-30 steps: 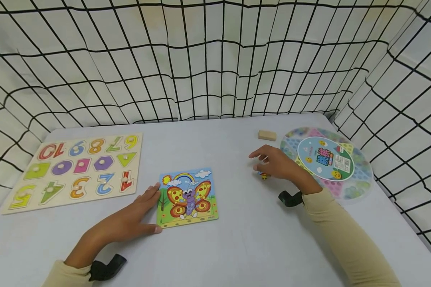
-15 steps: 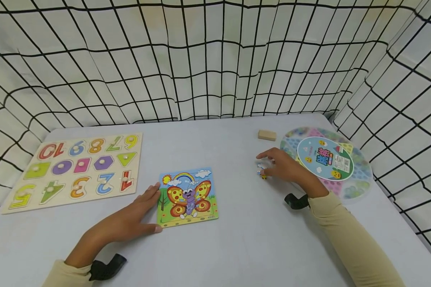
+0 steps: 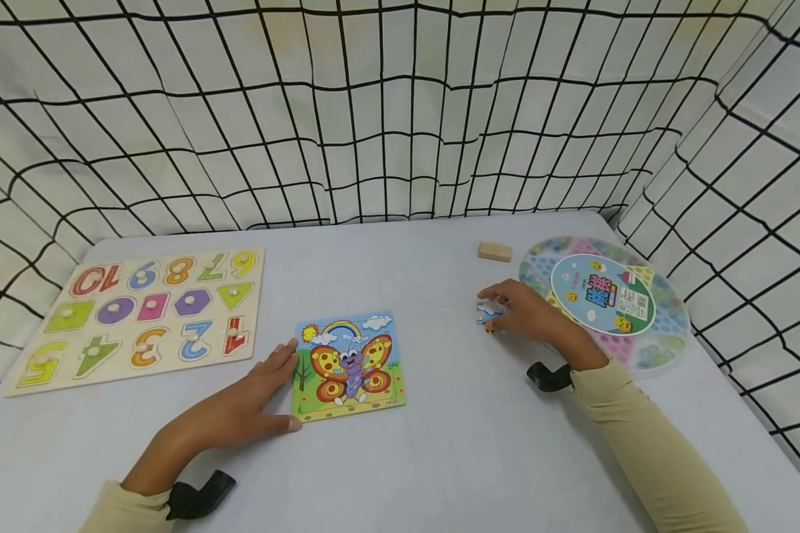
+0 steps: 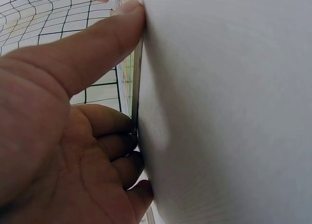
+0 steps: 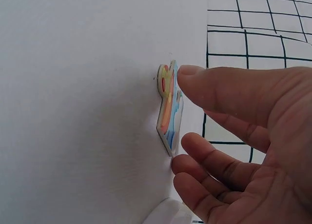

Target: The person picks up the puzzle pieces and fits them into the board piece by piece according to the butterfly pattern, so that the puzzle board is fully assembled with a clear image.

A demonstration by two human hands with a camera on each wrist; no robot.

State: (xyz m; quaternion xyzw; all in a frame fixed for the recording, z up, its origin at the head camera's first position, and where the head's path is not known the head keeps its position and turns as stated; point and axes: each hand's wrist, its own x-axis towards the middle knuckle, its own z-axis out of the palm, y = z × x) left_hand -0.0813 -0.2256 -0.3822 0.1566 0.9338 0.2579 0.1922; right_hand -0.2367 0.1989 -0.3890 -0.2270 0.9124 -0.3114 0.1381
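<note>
My left hand [image 3: 243, 407] rests beside the butterfly puzzle [image 3: 350, 366], a square board with a rainbow and sun, with thumb and fingertips against its left edge. In the left wrist view the thumb and fingers meet that board's thin side [image 4: 134, 82]. My right hand [image 3: 523, 314] is at a small flat puzzle piece [image 3: 485, 311] on the table. The right wrist view shows the puzzle piece [image 5: 169, 109], printed blue, orange and yellow, with the thumb tip close to its upper end and the other fingers loosely bent beyond it. Whether the thumb touches it is hard to tell.
A wooden number-and-shape board [image 3: 147, 318] lies at the left. A small wooden block [image 3: 495, 252] sits behind my right hand, and a round game board [image 3: 667, 318] with a blue label lies to its right. Black netting [image 3: 400, 111] before white cloth encloses the table.
My right hand has shifted right and its fingers have drawn back, so more of the small puzzle piece shows. The left hand and the butterfly puzzle have stayed put.
</note>
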